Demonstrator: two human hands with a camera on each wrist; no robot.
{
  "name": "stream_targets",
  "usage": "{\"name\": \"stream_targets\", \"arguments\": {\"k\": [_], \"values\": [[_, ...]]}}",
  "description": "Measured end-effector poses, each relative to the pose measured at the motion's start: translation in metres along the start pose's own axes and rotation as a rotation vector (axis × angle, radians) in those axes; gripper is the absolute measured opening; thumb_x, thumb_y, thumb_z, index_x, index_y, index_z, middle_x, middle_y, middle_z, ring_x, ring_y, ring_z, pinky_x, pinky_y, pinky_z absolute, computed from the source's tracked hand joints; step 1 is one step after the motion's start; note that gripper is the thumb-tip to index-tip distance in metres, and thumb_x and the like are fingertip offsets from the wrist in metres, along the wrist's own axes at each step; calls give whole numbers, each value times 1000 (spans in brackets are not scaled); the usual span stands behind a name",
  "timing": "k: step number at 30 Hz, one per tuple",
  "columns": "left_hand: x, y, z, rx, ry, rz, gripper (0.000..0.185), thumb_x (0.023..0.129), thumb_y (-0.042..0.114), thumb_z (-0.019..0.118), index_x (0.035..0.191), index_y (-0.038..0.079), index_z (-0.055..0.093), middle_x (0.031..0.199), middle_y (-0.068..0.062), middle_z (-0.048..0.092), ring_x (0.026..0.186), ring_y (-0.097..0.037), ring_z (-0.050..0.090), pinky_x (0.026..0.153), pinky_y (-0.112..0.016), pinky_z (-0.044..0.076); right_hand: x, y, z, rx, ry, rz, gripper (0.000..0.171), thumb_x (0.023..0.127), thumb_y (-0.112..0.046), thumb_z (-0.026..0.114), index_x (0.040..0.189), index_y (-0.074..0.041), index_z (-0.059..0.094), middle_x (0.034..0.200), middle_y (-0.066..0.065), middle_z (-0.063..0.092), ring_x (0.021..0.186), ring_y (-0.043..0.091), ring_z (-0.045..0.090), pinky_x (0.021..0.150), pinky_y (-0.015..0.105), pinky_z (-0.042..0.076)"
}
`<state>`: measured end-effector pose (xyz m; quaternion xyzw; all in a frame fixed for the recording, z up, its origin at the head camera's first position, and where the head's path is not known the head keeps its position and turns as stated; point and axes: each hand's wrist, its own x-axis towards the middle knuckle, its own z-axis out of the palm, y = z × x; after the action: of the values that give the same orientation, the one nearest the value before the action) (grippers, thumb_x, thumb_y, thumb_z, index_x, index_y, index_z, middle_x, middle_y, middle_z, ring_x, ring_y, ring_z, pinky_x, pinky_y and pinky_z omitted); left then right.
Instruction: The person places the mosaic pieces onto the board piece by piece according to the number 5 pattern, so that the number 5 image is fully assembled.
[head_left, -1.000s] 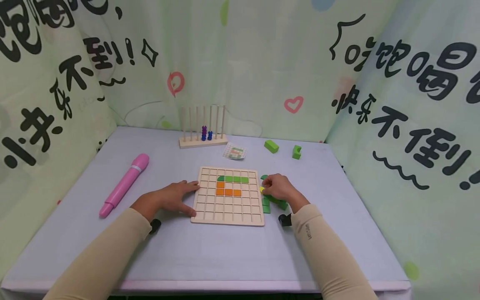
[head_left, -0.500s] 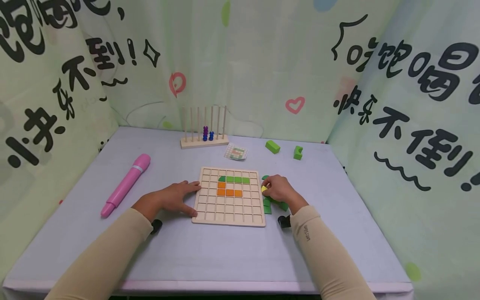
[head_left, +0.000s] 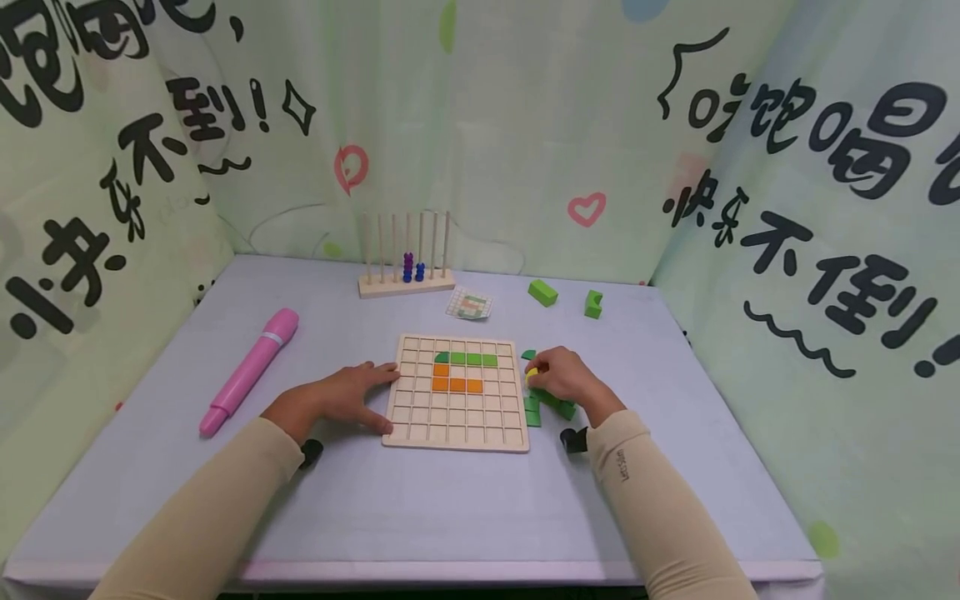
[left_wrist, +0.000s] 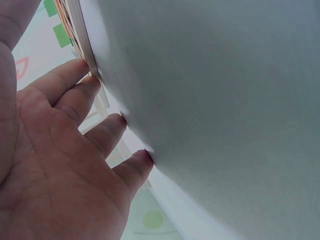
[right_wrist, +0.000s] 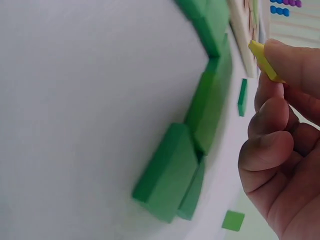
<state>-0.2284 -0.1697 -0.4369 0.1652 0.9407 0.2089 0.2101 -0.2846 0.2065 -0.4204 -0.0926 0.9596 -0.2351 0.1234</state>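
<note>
A wooden grid board lies mid-table, with several orange tiles and green tiles set in its squares. My left hand rests at the board's left edge, thumb and fingers spread; in the left wrist view the fingertips touch the rim and the tabletop. Just past the board's right edge, my right hand pinches a small yellow tile between thumb and fingers, raised above the table. Beneath that hand lie several loose green blocks, partly hidden from the head view.
A pink stick-shaped object lies to the left. At the back stand a peg abacus with blue and purple beads, a small pattern card, and two light green blocks. Printed curtains enclose the table.
My right hand has shifted slightly to the right with the yellow tile in its fingers. The left hand and the board keep their places.
</note>
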Motion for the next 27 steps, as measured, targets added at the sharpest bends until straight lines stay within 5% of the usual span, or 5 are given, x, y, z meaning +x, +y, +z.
{"name": "stream_targets", "arguments": {"k": [12, 27], "values": [[2, -5, 1, 18, 5, 10, 102, 80, 54, 86, 162, 18, 38, 173, -4, 25, 159, -45, 16, 125, -65, 22, -5, -17, 9, 171, -9, -28, 8, 96, -13, 72, 101, -7, 73, 96, 6, 66, 90, 22, 56, 76, 31, 46], [-1, -2, 1, 5, -3, 12, 102, 80, 52, 86, 162, 17, 37, 173, -5, 26, 159, -44, 16, 124, -65, 22, -2, -41, 24, 193, -35, -47, 6, 94, -14, 74, 96, -8, 72, 91, 4, 65, 86, 19, 56, 75, 29, 46]]}}
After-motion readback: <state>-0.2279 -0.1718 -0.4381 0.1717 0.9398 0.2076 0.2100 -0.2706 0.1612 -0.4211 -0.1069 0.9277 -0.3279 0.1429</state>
